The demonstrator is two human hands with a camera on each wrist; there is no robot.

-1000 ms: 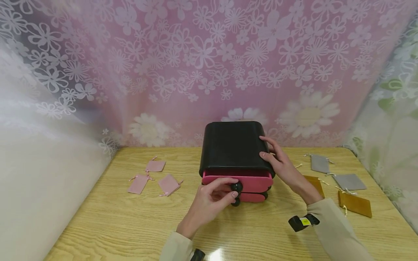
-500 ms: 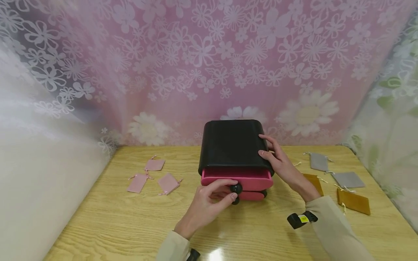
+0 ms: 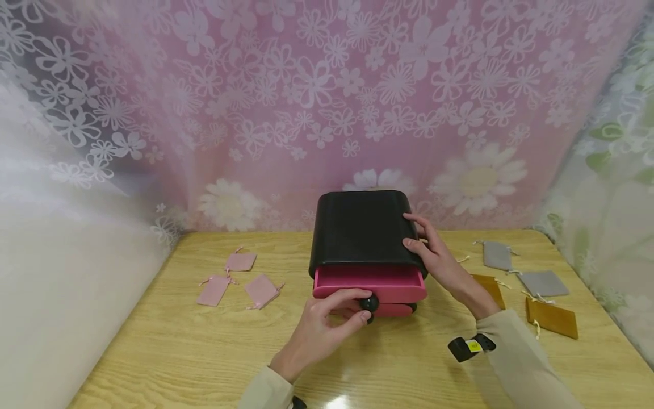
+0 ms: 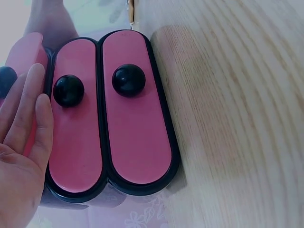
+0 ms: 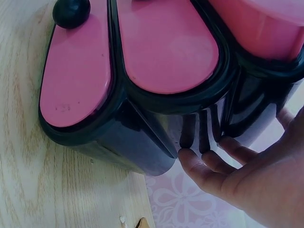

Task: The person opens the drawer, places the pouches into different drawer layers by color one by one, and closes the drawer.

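A small black chest of drawers (image 3: 364,227) with pink drawer fronts stands on the table. My left hand (image 3: 319,326) pinches the round black knob (image 3: 369,303) of the top drawer (image 3: 401,293) between thumb and fingers. That drawer is partly pulled out, and the part of its pink inside that shows holds nothing. In the left wrist view the middle drawer (image 4: 76,142) and bottom drawer (image 4: 135,128) are closed. My right hand (image 3: 438,262) rests on the chest's right side, thumb on the top edge; its fingertips (image 5: 187,156) touch the black side wall in the right wrist view.
Several pink drawstring pouches (image 3: 213,290) lie on the wooden table (image 3: 168,352) to the left. On the right are grey pouches (image 3: 544,283) and mustard-yellow pouches (image 3: 552,318), one partly behind my right forearm. A flowered curtain (image 3: 286,113) hangs behind the table.
My left hand has drawn the top drawer further out toward me, so more of its inside shows. The right hand has stayed on the chest's side.
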